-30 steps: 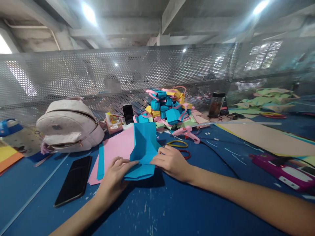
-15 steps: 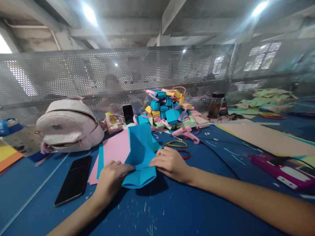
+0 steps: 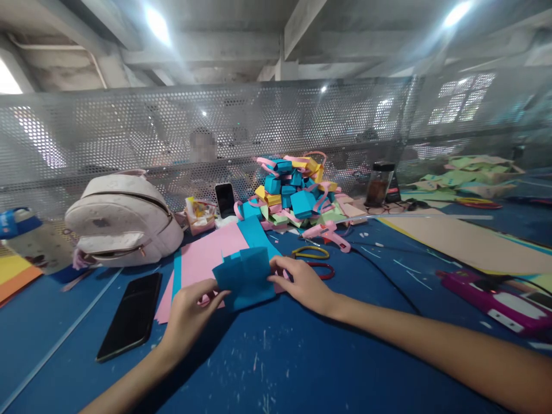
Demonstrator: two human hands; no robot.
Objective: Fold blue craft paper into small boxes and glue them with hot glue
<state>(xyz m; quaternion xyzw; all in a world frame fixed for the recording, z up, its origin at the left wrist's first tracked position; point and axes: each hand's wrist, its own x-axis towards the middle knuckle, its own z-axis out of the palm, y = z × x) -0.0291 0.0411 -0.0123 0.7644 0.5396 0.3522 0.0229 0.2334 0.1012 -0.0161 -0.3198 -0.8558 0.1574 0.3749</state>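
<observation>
folded blue paper (image 3: 248,282) looks light, easily creased; left hand (image 3: 190,310) and right hand (image 3: 304,287) pinch opposite edges, sensible hold.

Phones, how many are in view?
2. The black phone lies flat, left of the left hand; the white-edged phone stands up between the bag and the pile. Others may be hidden behind those.

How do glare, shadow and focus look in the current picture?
Head view: both ceiling lights flare white; same head view: a dark shadow falls on the table beside the left hand; head view again: the green paper far right looks soft, the blue paper fairly clear.
</observation>
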